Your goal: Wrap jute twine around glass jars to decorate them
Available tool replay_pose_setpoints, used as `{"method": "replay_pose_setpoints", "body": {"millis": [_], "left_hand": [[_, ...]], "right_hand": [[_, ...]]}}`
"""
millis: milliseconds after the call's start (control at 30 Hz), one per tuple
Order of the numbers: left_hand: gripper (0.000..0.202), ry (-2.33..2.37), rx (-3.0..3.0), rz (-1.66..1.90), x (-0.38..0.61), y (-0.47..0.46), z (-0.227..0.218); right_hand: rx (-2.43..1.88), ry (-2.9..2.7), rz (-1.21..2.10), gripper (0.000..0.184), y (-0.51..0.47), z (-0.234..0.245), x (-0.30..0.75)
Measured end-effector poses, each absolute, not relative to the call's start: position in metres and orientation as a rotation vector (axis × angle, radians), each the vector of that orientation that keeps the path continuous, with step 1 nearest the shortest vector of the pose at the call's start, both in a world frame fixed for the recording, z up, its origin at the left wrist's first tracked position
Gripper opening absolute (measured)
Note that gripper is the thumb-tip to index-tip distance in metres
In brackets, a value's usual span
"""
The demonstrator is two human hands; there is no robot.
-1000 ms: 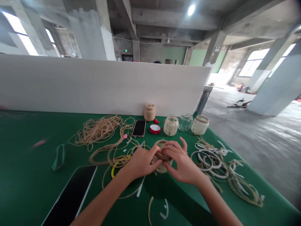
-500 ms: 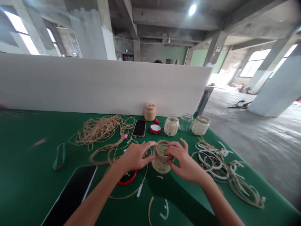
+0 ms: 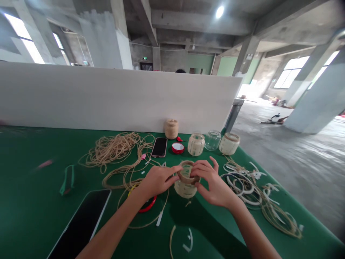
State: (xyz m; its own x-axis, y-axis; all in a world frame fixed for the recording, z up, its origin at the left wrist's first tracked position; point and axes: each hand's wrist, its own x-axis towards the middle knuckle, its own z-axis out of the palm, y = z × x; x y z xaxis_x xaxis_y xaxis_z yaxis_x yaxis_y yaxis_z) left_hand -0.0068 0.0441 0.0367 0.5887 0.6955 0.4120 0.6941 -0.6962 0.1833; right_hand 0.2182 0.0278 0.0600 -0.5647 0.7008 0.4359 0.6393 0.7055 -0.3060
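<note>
Between my hands stands a twine-wrapped jar (image 3: 184, 189), with a brown woven band (image 3: 185, 173) around its upper rim. My left hand (image 3: 157, 180) comes in from the left, its fingertips against the band. My right hand (image 3: 212, 181) grips the band and jar from the right, and its fingers hide part of that side. Loose jute twine (image 3: 126, 172) lies in coils just left of my left hand. Under my left wrist is a red and yellow hoop (image 3: 148, 204), partly hidden. White strips and rings tangled with twine (image 3: 242, 183) lie right of my right hand.
Along the white partition (image 3: 115, 100) stand a jute twine ball (image 3: 171, 129), a phone (image 3: 159, 147), a red lid (image 3: 178, 148), a glass jar (image 3: 212, 140) and two wrapped jars (image 3: 196, 144). A black tablet (image 3: 81, 223) lies on the green-covered table (image 3: 32, 151) at front left.
My hands have drawn apart from the jar's top, so the brown band and rim show more. The jar now stands more upright, and the red and yellow hoop has appeared under my left wrist.
</note>
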Motion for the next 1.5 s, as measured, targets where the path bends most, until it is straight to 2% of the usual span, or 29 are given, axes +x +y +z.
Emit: {"method": "replay_pose_setpoints", "body": {"millis": [300,400,533,600,1267,1500], "left_hand": [[0.021,1.189,2.853,0.678,0.015,0.024,0.047],[0.022,1.163,2.828,0.669,0.014,0.024,0.048],[0.038,1.186,2.827,0.626,0.001,0.031,0.048],[0.040,1.220,2.840,0.615,-0.005,0.034,0.049],[0.029,1.229,2.855,0.692,-0.004,0.042,0.038],[0.023,1.226,2.774,0.686,0.011,0.030,0.037]], "right_hand": [[-0.959,-2.434,0.170,0.001,0.021,0.062,0.208],[-0.954,-2.460,0.205,0.005,0.021,0.061,0.208],[-0.954,-2.473,0.205,0.012,0.021,0.061,0.210],[-0.967,-2.469,0.195,0.016,0.022,0.061,0.212],[-0.981,-2.423,0.083,0.021,0.028,0.058,0.216],[-0.963,-2.433,0.107,0.011,0.021,0.060,0.205]]}}
